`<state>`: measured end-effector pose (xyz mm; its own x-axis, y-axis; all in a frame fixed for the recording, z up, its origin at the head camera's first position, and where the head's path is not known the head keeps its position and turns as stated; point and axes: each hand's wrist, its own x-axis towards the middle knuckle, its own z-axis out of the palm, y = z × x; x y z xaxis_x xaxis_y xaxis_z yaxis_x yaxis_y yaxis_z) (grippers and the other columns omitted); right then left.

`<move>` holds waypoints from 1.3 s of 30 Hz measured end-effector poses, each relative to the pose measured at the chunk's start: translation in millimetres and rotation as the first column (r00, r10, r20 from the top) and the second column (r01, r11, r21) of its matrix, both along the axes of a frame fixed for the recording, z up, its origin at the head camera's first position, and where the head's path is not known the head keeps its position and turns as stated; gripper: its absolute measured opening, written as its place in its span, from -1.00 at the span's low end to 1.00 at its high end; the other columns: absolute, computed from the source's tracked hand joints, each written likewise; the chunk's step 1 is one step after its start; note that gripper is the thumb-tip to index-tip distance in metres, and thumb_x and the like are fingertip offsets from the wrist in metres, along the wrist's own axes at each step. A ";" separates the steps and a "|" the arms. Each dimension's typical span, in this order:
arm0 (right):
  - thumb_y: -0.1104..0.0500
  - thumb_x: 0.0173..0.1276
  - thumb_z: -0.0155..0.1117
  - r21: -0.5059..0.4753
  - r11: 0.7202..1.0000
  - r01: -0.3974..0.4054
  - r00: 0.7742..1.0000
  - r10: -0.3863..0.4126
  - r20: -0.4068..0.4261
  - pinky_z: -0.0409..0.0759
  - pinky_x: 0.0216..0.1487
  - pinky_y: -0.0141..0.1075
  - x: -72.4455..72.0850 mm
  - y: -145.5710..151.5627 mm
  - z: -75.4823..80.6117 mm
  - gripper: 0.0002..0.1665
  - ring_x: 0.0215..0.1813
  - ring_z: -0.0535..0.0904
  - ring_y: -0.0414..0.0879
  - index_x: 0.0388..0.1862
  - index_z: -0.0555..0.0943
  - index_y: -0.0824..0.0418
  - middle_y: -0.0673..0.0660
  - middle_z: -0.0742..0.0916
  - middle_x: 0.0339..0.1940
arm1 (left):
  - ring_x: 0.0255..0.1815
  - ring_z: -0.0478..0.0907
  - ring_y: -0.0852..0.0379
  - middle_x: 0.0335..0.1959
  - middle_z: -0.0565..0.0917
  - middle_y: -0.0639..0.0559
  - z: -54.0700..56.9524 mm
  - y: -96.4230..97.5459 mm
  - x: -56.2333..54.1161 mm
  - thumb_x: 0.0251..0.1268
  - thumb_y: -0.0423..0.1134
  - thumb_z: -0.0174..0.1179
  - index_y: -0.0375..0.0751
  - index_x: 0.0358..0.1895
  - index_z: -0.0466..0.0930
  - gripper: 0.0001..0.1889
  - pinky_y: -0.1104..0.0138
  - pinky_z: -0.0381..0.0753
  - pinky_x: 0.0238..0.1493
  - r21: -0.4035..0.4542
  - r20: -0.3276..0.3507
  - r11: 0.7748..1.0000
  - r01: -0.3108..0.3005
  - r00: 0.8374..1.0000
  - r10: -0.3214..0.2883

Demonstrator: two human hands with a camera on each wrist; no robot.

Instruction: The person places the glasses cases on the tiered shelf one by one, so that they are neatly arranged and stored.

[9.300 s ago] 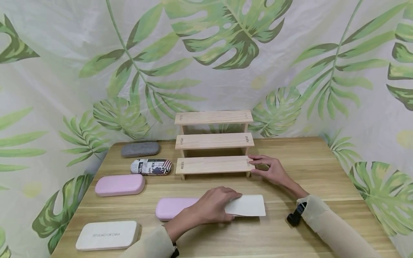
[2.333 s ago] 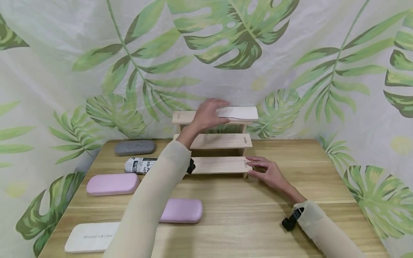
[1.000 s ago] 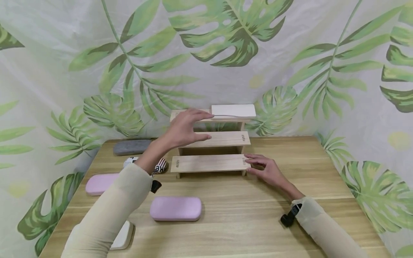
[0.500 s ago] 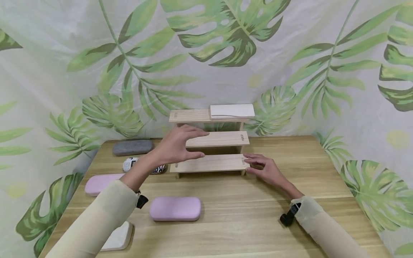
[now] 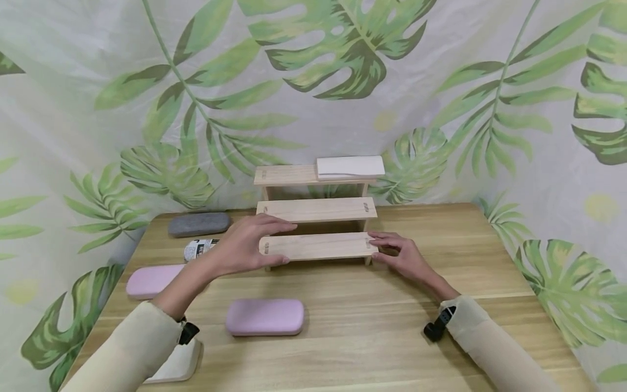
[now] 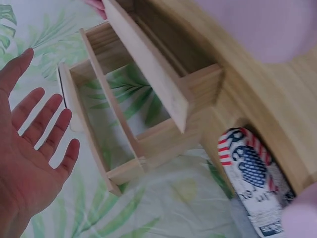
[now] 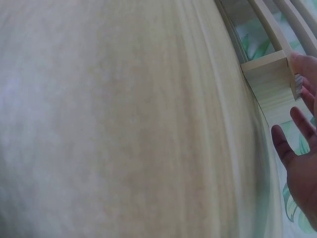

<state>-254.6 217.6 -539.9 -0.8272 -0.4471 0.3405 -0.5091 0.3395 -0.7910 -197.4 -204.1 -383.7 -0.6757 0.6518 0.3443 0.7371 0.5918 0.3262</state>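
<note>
A three-step wooden display shelf (image 5: 318, 209) stands against the back cloth. On the right part of its top step lies a flat white glasses case (image 5: 350, 166) with a flap edge. My left hand (image 5: 240, 245) hovers before the left end of the lowest step, thumb and fingers spread, holding nothing; in the left wrist view its fingers (image 6: 47, 124) are loosely extended. My right hand (image 5: 404, 260) pinches the right end of the lowest step, thumb in front. A pink glasses case (image 5: 264, 317) lies on the table in front of the shelf.
Down the left side lie a grey case (image 5: 198, 224), a printed case (image 6: 252, 168), another pink case (image 5: 152, 280) and a white case (image 5: 178, 366). My left hand and arm partly cover several of these. The wooden table (image 5: 372, 348) ends at leaf-patterned cloth.
The white glasses case went from the table to the top step, where my left hand let it go. That hand has since drawn back down and left. My right hand has stayed at the shelf.
</note>
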 end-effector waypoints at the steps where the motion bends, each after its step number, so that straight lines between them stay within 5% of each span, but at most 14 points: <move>1: 0.20 0.37 0.55 -0.003 1.000 -0.001 1.000 0.001 -0.002 0.34 0.46 -0.47 -0.1 0.0 0.7 -0.56 0.46 0.53 0.10 0.22 0.77 0.15 0.09 0.69 0.41 | 0.25 0.68 -0.14 0.22 0.75 -0.08 -1.9 -1.7 1.3 0.13 0.01 0.59 -0.11 0.33 0.69 -0.33 -0.10 0.65 0.21 0.000 0.000 1.000 0.001 1.000 -0.001; 9: 0.20 0.37 0.55 -0.002 1.000 -0.007 1.000 0.007 -0.009 0.34 0.46 -0.48 -0.4 0.1 -0.3 -0.57 0.47 0.53 0.11 0.21 0.77 0.17 0.11 0.69 0.40 | 0.13 0.72 -0.09 0.16 0.77 -0.05 -24.4 -13.1 16.0 0.04 -0.04 0.64 -0.16 0.28 0.71 -0.32 -0.04 0.68 0.10 -0.028 -0.027 0.999 0.018 0.999 -0.019; 15: 0.18 0.36 0.56 -0.004 1.000 -0.010 1.000 0.010 -0.005 0.34 0.47 -0.47 0.4 -1.1 -0.7 -0.57 0.47 0.53 0.08 0.21 0.78 0.13 0.10 0.69 0.40 | 0.21 0.69 -0.13 0.21 0.75 -0.04 -38.1 -21.3 29.7 0.03 -0.02 0.65 -0.13 0.28 0.71 -0.31 -0.17 0.58 0.29 -0.073 0.030 0.997 -0.013 0.999 0.015; 26: 0.36 0.31 0.55 -0.020 1.000 -0.002 1.000 0.001 -0.028 0.32 0.43 -0.52 1.1 -4.1 -3.0 -0.56 0.43 0.53 0.27 0.18 0.76 0.33 0.28 0.70 0.36 | 0.22 0.69 -0.11 0.25 0.73 0.00 -63.7 -32.9 50.3 0.10 0.16 0.59 0.01 0.35 0.67 -0.28 -0.07 0.68 0.16 -0.126 0.119 0.992 -0.021 0.992 0.036; 39: 0.44 0.30 0.51 -0.022 1.000 -0.005 0.999 0.004 -0.035 0.38 0.41 -0.45 18.8 -11.3 31.1 -0.58 0.37 0.56 0.33 0.15 0.73 0.46 0.39 0.69 0.32 | 0.25 0.67 -0.17 0.23 0.74 -0.06 -81.6 -37.0 61.4 -0.11 0.19 0.66 -0.04 0.31 0.70 -0.18 -0.10 0.67 0.19 -0.131 0.100 0.991 -0.007 0.995 0.020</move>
<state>-235.9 206.3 -508.8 -0.8126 -0.4425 0.3792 -0.5381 0.3199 -0.7798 -136.0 -241.1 -465.3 -0.7118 0.6771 0.1870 0.6960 0.6438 0.3179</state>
